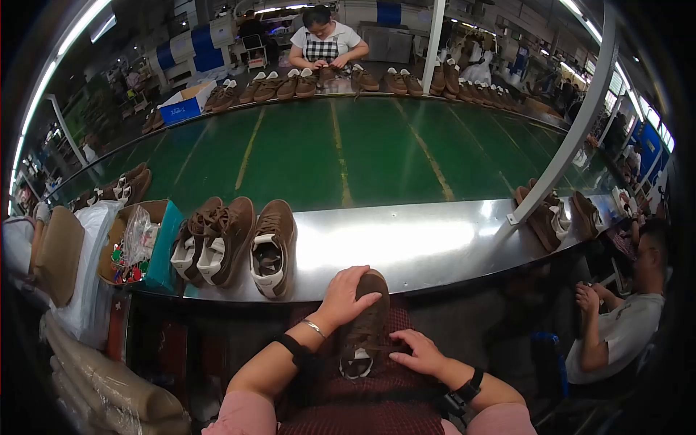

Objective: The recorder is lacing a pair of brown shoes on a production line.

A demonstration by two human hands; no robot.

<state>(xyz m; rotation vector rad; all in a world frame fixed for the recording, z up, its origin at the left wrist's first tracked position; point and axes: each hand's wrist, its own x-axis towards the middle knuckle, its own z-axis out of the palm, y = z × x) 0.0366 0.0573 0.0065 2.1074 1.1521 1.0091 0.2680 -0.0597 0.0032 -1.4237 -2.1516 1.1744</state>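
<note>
Just below the near edge of the silver metal ledge [384, 246], a brown lace-up sneaker [370, 322] is lying over maroon checked cloth [344, 417], its toe pointing toward the ledge; the left hand [342, 299] is gripping the sneaker's front half, its thumb reaching across the upper; the right hand [422, 355], farther from the ledge, is spreading thumb and fingers wide beside the heel half, though whether its fingertips are touching is hard to tell; on the ledge's left part, three brown-and-white sneakers [274, 243] are standing beside a teal-sided box [170, 250]; beyond the ledge, a green conveyor belt [290, 156] is stretching toward a co-worker [328, 40].
</note>
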